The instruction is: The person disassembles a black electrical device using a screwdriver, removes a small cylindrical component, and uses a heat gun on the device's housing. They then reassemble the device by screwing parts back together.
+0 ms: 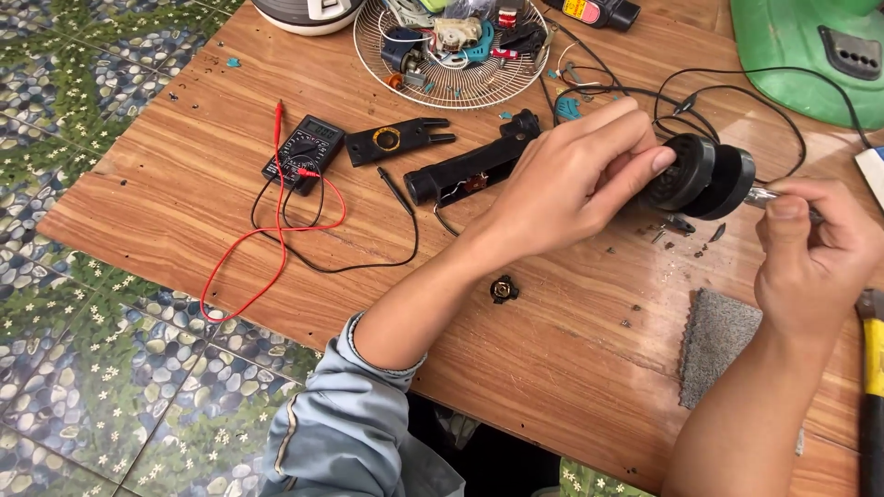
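Note:
My left hand (575, 179) grips the body of a black appliance (460, 170) lying on the wooden table (184, 202), fingertips pressing its round black end (700, 175). My right hand (815, 253) is closed on a thin metal-shafted tool (760, 195) whose tip meets that round end from the right. Black wires (737, 92) run from the appliance toward the back. Small screws and bits (677, 230) lie just below the round end.
A black multimeter (304, 152) with red and black leads sits at left, beside a black forked cover (396, 140). A white wire fan guard (451, 55) holds several parts. Also here: a small round part (504, 290), grey cloth (718, 345), green housing (810, 51), a yellow-handled tool (871, 368).

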